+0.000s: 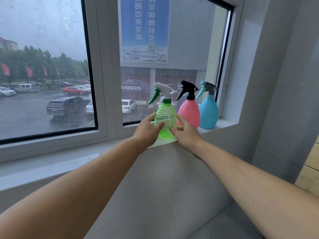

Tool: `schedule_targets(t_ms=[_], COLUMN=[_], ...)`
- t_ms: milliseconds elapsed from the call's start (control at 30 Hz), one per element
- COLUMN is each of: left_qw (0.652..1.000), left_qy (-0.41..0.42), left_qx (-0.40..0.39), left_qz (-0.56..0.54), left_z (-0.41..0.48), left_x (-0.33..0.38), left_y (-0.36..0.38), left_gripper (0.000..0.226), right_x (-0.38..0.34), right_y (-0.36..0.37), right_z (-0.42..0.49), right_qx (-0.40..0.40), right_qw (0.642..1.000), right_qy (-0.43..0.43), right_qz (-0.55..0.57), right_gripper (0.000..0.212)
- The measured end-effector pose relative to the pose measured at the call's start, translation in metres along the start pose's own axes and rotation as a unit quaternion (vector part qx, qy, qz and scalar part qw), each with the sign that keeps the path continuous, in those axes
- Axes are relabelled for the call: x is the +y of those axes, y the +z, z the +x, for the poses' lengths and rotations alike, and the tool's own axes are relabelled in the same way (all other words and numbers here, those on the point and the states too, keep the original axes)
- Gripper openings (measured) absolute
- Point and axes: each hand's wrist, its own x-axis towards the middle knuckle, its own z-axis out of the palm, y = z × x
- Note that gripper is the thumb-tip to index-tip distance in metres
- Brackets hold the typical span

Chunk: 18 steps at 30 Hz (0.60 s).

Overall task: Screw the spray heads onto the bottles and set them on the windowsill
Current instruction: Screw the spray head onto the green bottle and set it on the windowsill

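Both hands flank the green bottle (pixel 165 118), fingers spread and loose, not clenched: left hand (pixel 146 131) touching its left side, right hand (pixel 185 133) touching its right. It stands upright between them on the windowsill (pixel 222 123), spray head on. Beside it stand the pink bottle (pixel 189 112), then the blue bottle (pixel 208 111).

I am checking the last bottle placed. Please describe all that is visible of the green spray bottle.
The green spray bottle is translucent ribbed plastic, with a green collar and a white spray head with a green trigger. It stands upright on the windowsill, left of the pink bottle. The left hand and right hand touch its sides.
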Motion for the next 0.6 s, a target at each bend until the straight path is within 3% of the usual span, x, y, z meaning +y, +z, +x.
schedule_targets(t_ms=[67, 200, 467, 600], left_qw=[1.000, 0.998, 0.992, 0.998], left_qy=[-0.004, -0.024, 0.041, 0.034], left_qx=[-0.001, 0.030, 0.119, 0.037], left_qz=[0.010, 0.056, -0.008, -0.038], left_z=[0.002, -0.002, -0.068, -0.104], left_x=[-0.003, 0.000, 0.021, 0.017], left_y=[0.000, -0.003, 0.004, 0.039], left_gripper=[0.040, 0.077, 0.045, 0.029], right_x=[0.000, 0.001, 0.017, 0.045], right_y=[-0.001, -0.004, -0.036, -0.055], right_z=[-0.003, -0.008, -0.056, -0.100], right_qx=[-0.008, 0.007, 0.062, 0.076], right_qw=[1.000, 1.000, 0.996, 0.991], right_qy=[-0.001, 0.026, 0.052, 0.090], right_qz=[-0.007, -0.010, 0.027, 0.060], right_gripper=[0.059, 0.071, 0.051, 0.031])
